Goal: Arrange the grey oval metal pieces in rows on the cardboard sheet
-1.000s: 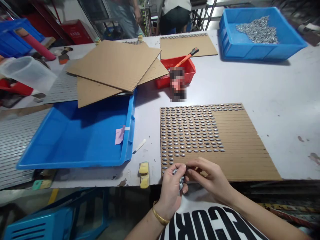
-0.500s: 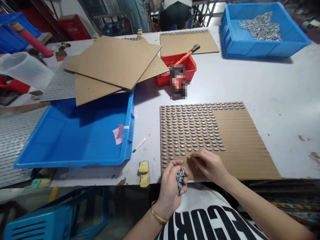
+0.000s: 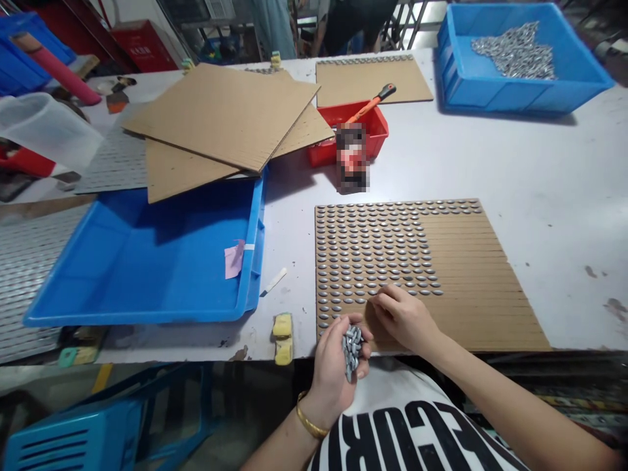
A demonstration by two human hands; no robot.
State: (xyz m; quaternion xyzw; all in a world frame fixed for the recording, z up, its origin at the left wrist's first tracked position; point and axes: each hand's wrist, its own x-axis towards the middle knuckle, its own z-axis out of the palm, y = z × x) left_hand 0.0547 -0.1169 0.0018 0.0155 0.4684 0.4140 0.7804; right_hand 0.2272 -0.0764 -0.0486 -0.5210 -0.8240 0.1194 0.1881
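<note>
White table (image 3: pixel 441 154) with a cardboard sheet (image 3: pixel 481 288) bearing rows of metal pieces (image 3: pixel 373 256); left hand (image 3: pixel 336 356) cups a loose pile (image 3: pixel 352 350), right hand (image 3: pixel 405 318) curls over the sheet, whether pinching anything unclear.

From where I stood I counted one desk (image 3: pixel 466 150) and, around five o'clock, two hands: a left hand (image 3: pixel 331 363) and a right hand (image 3: pixel 407 320). In the left hand lay a pile of small metal pieces (image 3: pixel 352 350), too overlapped to number. At least four cardboard boards (image 3: pixel 475 281) showed: one toward four o'clock, one at one, two stacked toward eleven. There were at least three blue bins (image 3: pixel 505 95), at two, nine and ten o'clock; one red tray (image 3: pixel 377 142) at one, carrying one orange-handled tool (image 3: pixel 370 104); one pink roll (image 3: pixel 56 69) at ten; one blue stool (image 3: pixel 83 432) at eight.
</note>
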